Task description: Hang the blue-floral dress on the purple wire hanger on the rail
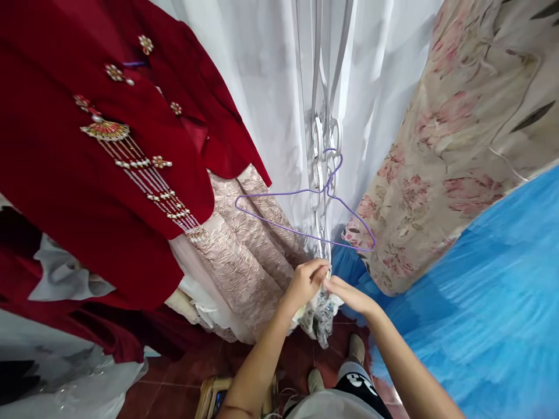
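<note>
My left hand [306, 283] is closed, pinching the top of a bunched, pale floral cloth [322, 321]. Against it, the fingers of my right hand [350, 295] close on the same cloth from the other side. Folds of the cloth hang below both hands, and its full shape is hidden. Just above my fingertips ends a white chain of hooks [321, 169]. From one of its upper rings hangs a bare purple wire hanger [301, 233], apart from my hands.
A red jacket [144, 250] with beaded trim hangs left over a pink brocade skirt [244, 250]. To the right are a beige floral dress [419, 192] and blue tulle [480, 302]. White curtains [271, 75] hang behind. A wooden stool [209, 396] stands on the red tiled floor [170, 372].
</note>
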`<move>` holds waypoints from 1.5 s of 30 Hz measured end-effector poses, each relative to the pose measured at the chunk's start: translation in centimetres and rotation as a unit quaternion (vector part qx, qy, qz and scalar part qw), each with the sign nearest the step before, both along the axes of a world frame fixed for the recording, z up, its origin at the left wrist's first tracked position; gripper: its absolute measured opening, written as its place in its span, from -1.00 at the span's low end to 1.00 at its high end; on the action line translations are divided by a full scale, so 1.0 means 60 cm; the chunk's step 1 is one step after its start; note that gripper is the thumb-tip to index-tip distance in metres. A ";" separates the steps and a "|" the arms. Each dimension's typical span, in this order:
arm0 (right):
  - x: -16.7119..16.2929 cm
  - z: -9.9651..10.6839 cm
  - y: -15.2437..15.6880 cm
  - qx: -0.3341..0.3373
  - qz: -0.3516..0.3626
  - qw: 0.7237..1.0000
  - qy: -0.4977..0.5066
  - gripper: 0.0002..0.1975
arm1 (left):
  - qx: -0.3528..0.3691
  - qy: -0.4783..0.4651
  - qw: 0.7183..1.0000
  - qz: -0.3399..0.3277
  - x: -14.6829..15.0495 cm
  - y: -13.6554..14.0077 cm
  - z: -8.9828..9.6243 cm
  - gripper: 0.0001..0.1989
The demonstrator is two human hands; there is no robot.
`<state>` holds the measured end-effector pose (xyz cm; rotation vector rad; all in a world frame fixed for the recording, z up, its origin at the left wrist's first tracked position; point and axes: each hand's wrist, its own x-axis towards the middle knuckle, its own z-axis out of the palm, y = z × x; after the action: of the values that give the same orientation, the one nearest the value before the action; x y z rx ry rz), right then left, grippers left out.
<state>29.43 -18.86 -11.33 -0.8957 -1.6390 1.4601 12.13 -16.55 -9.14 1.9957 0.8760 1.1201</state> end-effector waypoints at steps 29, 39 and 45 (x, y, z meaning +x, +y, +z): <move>0.172 0.235 0.157 0.051 -0.103 0.993 0.023 -0.63 | 0.047 0.313 0.940 0.125 -0.224 0.065 0.046 -0.76; 0.164 0.248 0.141 0.006 -0.131 0.991 0.032 -0.57 | 0.198 0.142 0.948 0.205 -0.223 0.226 0.239 -0.70; 0.217 0.194 0.111 0.014 -0.168 0.983 0.079 -0.28 | 0.201 0.072 0.976 0.044 -0.150 0.166 0.247 -0.41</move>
<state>42.46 -12.17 0.29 -0.9623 -1.3161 1.2377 3.10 -6.58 5.66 2.4130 0.8711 1.2960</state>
